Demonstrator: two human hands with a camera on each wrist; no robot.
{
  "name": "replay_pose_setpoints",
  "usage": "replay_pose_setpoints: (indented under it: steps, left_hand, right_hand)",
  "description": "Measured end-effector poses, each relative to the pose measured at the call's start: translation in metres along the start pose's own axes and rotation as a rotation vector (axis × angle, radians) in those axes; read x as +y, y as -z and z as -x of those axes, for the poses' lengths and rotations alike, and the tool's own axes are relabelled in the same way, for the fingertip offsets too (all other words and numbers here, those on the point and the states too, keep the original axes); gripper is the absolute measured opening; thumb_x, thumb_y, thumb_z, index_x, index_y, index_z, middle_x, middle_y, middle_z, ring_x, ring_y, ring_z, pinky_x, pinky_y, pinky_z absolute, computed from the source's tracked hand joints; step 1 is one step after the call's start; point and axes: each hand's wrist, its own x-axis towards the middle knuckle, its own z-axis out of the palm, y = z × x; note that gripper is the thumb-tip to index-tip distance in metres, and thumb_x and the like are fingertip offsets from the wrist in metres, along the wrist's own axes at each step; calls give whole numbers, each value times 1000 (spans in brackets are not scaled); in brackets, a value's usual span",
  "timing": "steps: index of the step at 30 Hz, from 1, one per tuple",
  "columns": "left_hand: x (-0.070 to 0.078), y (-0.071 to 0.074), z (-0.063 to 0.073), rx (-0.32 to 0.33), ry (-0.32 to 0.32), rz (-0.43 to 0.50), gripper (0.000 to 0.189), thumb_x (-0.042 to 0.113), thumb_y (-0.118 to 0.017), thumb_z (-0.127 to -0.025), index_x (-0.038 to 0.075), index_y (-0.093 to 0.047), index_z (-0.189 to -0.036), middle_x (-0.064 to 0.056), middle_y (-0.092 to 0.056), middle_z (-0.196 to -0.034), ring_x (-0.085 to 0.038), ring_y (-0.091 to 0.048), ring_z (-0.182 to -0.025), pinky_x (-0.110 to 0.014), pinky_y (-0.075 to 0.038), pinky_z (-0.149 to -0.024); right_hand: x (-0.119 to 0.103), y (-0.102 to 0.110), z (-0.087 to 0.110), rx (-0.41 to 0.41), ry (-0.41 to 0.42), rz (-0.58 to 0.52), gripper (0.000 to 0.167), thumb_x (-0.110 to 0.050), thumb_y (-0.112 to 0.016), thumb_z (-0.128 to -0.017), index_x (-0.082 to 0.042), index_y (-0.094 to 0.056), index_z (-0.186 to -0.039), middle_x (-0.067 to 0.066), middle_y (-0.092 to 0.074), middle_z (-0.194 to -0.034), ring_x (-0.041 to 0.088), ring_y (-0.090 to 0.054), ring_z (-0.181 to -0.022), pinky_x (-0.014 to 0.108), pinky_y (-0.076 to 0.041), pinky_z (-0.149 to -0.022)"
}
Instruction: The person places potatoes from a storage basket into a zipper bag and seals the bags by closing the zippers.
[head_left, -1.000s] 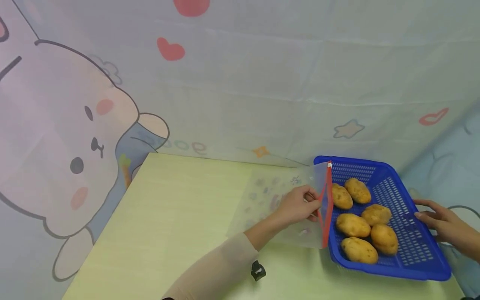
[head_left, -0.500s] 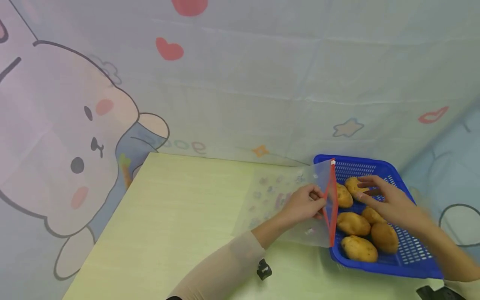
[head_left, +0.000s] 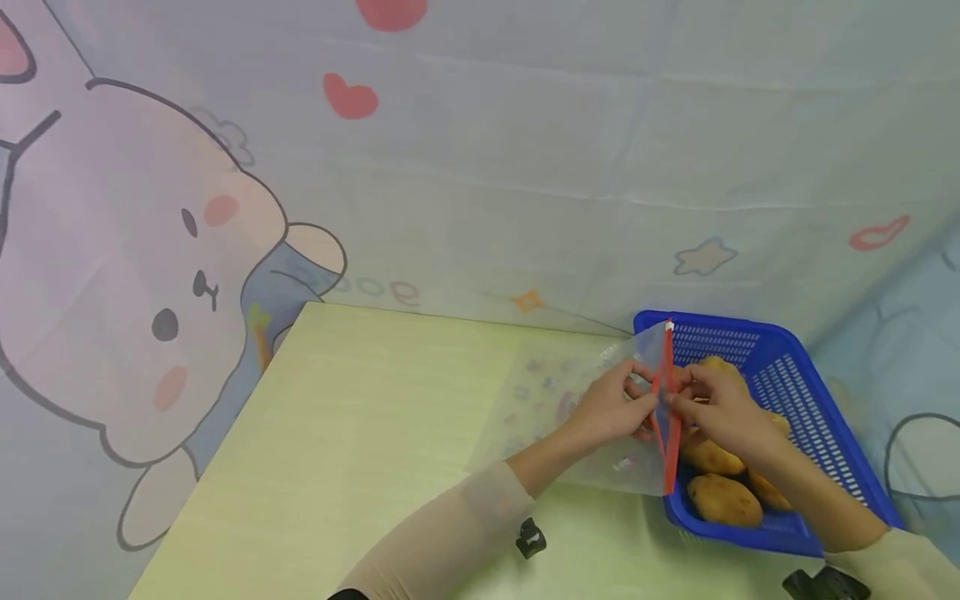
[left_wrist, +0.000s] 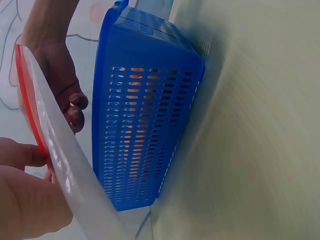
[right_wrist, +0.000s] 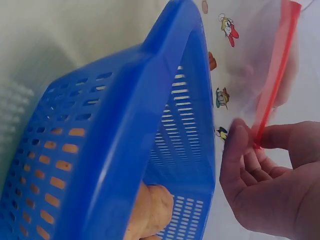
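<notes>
A clear zip bag (head_left: 540, 400) with a red edge and small printed figures stands sideways over the table, its mouth facing right. My left hand (head_left: 615, 404) pinches one side of the red edge (left_wrist: 32, 107). On the opposite side, my right hand (head_left: 716, 408) pinches the same red edge between thumb and fingers, as the right wrist view shows. The mouth is parted between both hands. Beneath my right hand is a blue plastic basket (head_left: 795, 367) holding several potatoes (head_left: 723, 500); my hand and forearm hide some of them.
The pale yellow-green table (head_left: 360, 417) stretches to the left. A printed cloth (head_left: 525, 150) hangs right behind it. The basket sits near the table's right end, close to the cloth.
My right hand has left the basket's right rim, crossed leftward over the potatoes and taken hold of the bag's red edge. My left hand has kept its pinch on the bag.
</notes>
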Motion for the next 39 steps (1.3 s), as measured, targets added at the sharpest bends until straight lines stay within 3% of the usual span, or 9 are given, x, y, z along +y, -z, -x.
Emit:
replay_pose_setpoints:
  steps: [6,12,17,21,25,29,36,39]
  left_hand:
    - [2,16,8,86,-107,-116,13,8,-65,-103,15,-69,-114,0,-67,-74,-14,-70,-55,-30,-61,-51]
    - [20,43,20,125,-224,-257,12,5,-64,-100,9,-72,-109,2,-65,-66,-22,-69,-54,-22,-46,-42]
    - [44,65,32,188,-220,-332,13,8,-62,-99,15,-72,-101,2,-62,-63,-22,-69,-55,-24,-42,-42]
    - [55,81,41,230,-233,-346,18,8,-60,-101,13,-76,-108,1,-60,-62,-22,-69,-57,-25,-39,-42]
    - [54,90,45,221,-244,-383,23,8,-59,-100,14,-81,-107,3,-62,-60,-19,-66,-55,-24,-38,-43]
    - [50,94,49,209,-222,-431,25,6,-58,-97,16,-81,-101,5,-63,-60,-14,-64,-53,-24,-41,-45]
    - [48,90,49,127,-198,-324,25,7,-55,-102,12,-78,-112,1,-68,-67,-25,-73,-68,-25,-37,-48]
    - [45,88,50,62,-186,-310,22,12,-57,-106,11,-76,-119,3,-71,-74,-18,-75,-75,-23,-47,-55]
  right_hand:
    - [-4,8,5,52,2,116,20,-11,-61,-108,5,-58,-120,10,-67,-84,29,-68,-69,38,-61,-58]
    - [-5,27,9,102,5,146,22,-13,-57,-109,3,-60,-124,12,-68,-86,22,-62,-68,32,-55,-55]
    - [-2,36,11,151,-7,174,23,-12,-53,-109,4,-59,-125,12,-66,-84,21,-59,-65,31,-52,-52]
    - [1,40,11,189,-24,198,22,-12,-53,-107,2,-59,-123,9,-63,-79,20,-55,-61,32,-44,-47]
    - [3,41,12,190,-17,221,21,-8,-56,-103,0,-60,-122,8,-61,-74,20,-53,-57,33,-41,-43]
    - [5,42,13,158,6,226,21,-8,-57,-103,0,-60,-122,9,-62,-75,20,-56,-59,32,-47,-47]
    - [14,39,17,130,55,137,22,-13,-54,-111,-1,-62,-128,11,-59,-76,22,-54,-59,33,-48,-47]
    - [18,35,18,133,72,93,23,-10,-55,-110,2,-60,-129,10,-59,-77,22,-55,-59,33,-48,-47]
